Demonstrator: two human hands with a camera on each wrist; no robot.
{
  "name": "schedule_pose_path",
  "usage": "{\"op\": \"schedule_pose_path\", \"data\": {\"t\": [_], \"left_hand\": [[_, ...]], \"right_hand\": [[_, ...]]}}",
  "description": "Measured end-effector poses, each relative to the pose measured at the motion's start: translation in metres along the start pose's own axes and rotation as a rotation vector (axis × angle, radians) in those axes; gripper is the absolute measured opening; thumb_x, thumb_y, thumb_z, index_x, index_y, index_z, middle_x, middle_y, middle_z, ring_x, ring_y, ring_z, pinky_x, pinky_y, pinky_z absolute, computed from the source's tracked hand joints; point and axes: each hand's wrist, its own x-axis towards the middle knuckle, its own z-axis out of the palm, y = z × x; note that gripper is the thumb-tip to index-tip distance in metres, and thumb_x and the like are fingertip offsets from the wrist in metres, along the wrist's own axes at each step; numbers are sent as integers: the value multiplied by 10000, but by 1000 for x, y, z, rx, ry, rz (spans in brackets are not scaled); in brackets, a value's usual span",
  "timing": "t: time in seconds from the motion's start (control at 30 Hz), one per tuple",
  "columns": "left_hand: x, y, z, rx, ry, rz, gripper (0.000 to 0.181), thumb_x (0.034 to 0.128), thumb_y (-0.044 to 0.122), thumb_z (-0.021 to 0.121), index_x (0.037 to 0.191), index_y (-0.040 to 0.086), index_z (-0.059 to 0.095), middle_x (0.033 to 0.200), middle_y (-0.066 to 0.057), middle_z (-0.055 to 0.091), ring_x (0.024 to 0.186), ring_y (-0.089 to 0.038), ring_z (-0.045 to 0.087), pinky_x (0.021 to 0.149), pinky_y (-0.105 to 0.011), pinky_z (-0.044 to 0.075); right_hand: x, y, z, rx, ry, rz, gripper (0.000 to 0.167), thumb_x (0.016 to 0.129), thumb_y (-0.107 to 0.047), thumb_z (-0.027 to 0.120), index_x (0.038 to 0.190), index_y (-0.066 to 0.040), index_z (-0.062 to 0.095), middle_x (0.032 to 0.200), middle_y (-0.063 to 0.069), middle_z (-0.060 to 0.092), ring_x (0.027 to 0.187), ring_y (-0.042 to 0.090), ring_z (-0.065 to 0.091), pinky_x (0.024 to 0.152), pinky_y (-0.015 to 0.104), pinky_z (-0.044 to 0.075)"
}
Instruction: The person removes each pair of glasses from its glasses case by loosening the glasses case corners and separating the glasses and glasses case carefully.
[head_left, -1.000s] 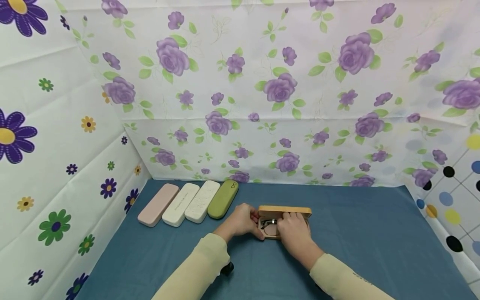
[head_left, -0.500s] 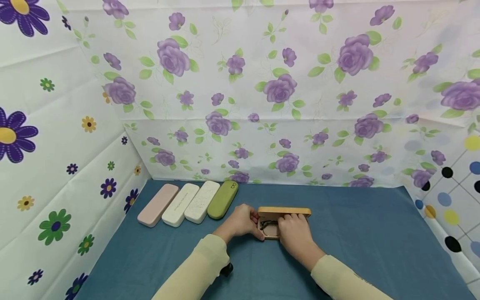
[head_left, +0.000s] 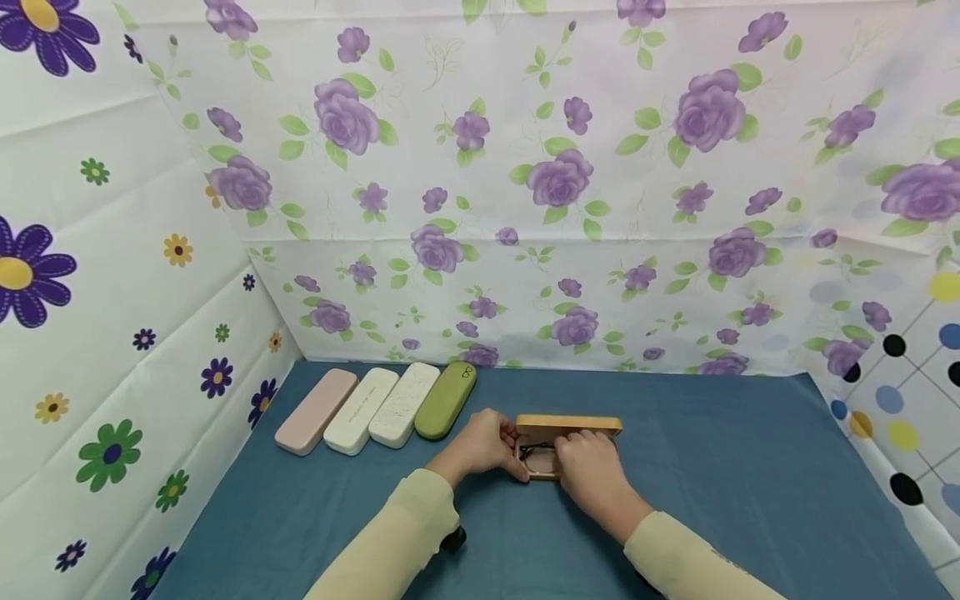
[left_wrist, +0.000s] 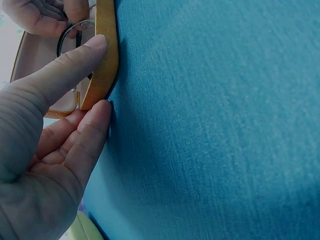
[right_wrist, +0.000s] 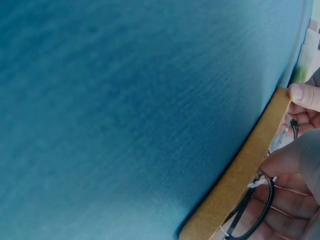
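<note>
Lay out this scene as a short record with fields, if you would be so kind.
Left hand: grips the tan case at its left end
Right hand: pinches the glasses inside it
Tan case state: open
Closed cases, left to right: pink case, lettered white case, speckled white case, green case
Surface: blue cloth

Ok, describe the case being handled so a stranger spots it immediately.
On the blue cloth, look right of the four closed cases. There, the left hand grips one end of the case and the right hand reaches inside. It alone is open, its orange-tan lid raised over dark-framed glasses.
</note>
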Motion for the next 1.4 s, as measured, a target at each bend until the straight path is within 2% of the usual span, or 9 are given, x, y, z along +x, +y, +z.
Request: {"op": "schedule_pose_path", "data": {"t": [0.33, 0.73, 1.1, 1.27, 1.4], "left_hand": [[1, 0, 0, 5, 8, 8, 372, 549, 242, 912, 811, 94, 693, 753, -26, 655, 634, -162, 585, 575, -301, 466], [4, -2, -1, 14, 10, 12, 332, 552, 260, 910, 758, 123, 688, 709, -16, 662, 617, -164, 604, 575, -306, 475], [1, -2, 0, -1, 5, -3, 355, 539, 287, 914, 767, 135, 687, 707, -20, 657, 617, -170, 602, 547, -314, 477], [2, -3, 1, 2, 13, 1, 390, 530, 290, 917, 812, 139, 695, 758, -16, 668, 659, -146, 604, 585, -297, 485], [2, -3, 1, 12, 15, 9, 419, 524, 278, 919, 849, 135, 696, 786, 1, 669, 693, -128, 602, 615, -289, 487]], "right_hand": [[0, 3, -2, 42, 30, -14, 151, 760, -172, 738, 650, -175, 635, 546, -33, 514, 472, 88, 388, 473, 268, 336], [-1, 6, -9, 46, 125, -63, 302, 772, -162, 736, 553, -189, 531, 474, -61, 395, 450, 67, 313, 464, 243, 250], [-8, 10, -18, 54, 131, -75, 364, 785, -74, 693, 519, -205, 483, 472, -66, 371, 457, 57, 310, 484, 246, 249], [-13, 13, -26, 57, 122, -80, 325, 772, -77, 710, 535, -209, 530, 487, -78, 405, 470, 44, 345, 502, 244, 309], [-21, 19, -32, 58, 101, -77, 333, 780, -88, 719, 542, -223, 529, 497, -87, 418, 475, 34, 331, 494, 238, 292]]}}
